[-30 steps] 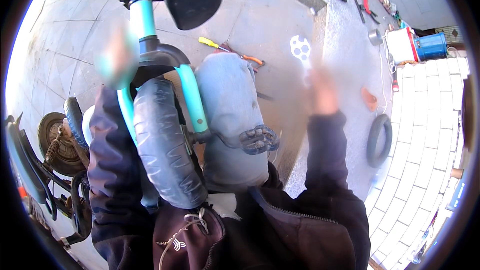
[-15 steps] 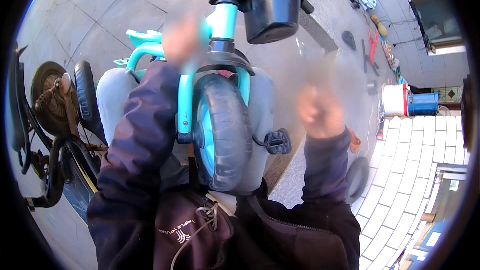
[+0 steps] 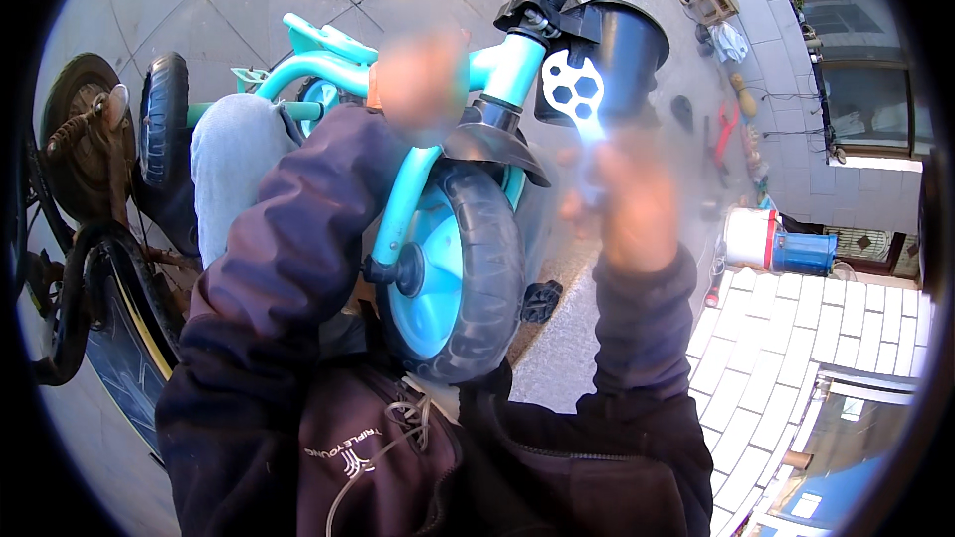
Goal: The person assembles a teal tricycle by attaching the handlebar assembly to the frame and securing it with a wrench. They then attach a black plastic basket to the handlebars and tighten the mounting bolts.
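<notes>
While the right hand [image 3: 637, 197] holds a pale perforated wrench [image 3: 589, 129], head toward eleven o'clock, the left hand [image 3: 420, 82], at ten o'clock from it, rests on the turquoise frame [image 3: 509, 72]; blur leaves its grip uncertain. The black bucket [image 3: 634, 52] sits at twelve o'clock, the front wheel [image 3: 468, 273] at eight.

Wide downward view, head-worn fisheye

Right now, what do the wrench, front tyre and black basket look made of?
Wrench: likely metal; bright, glossy glare, though overexposed. Front tyre: rubber or moulded plastic; dull black, ridged tread, look can't settle which. Black basket: probably plastic; smooth wall, soft sheen.
</notes>
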The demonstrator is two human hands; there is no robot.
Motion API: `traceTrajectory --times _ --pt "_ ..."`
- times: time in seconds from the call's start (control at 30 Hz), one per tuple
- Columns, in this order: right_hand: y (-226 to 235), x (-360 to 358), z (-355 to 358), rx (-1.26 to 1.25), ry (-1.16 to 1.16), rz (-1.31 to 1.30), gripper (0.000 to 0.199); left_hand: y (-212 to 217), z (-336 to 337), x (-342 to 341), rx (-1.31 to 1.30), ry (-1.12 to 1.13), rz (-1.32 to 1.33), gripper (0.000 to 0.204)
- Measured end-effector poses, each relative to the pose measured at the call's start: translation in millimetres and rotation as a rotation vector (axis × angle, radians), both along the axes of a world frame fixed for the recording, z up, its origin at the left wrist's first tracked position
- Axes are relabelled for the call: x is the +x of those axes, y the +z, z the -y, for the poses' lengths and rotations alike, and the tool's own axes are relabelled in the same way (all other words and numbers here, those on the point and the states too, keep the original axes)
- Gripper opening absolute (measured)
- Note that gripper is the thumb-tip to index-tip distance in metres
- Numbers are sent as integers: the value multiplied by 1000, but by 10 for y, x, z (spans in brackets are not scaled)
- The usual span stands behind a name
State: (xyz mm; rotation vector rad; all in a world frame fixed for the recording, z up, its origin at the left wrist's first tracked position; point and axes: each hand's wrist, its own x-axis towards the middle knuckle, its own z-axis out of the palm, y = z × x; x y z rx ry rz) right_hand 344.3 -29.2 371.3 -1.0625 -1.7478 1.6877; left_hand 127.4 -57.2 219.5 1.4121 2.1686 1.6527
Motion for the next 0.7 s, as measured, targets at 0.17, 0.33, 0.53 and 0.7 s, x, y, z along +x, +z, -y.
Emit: traceTrajectory --times 0.17,0.33,0.53,0.7 --pt "53 -263 27 179 -25 207 15 -32 -2 27 -20 4 10 63" --pt "-14 -446 4 207 -23 242 17 10 -85 95 -195 121 83 61" --pt "-51 -506 -75 218 -63 350 18 0 -39 63 -219 -59 67 60" --pt "-74 -527 -92 215 -97 324 18 -73 -44 52 -223 -51 -173 36"
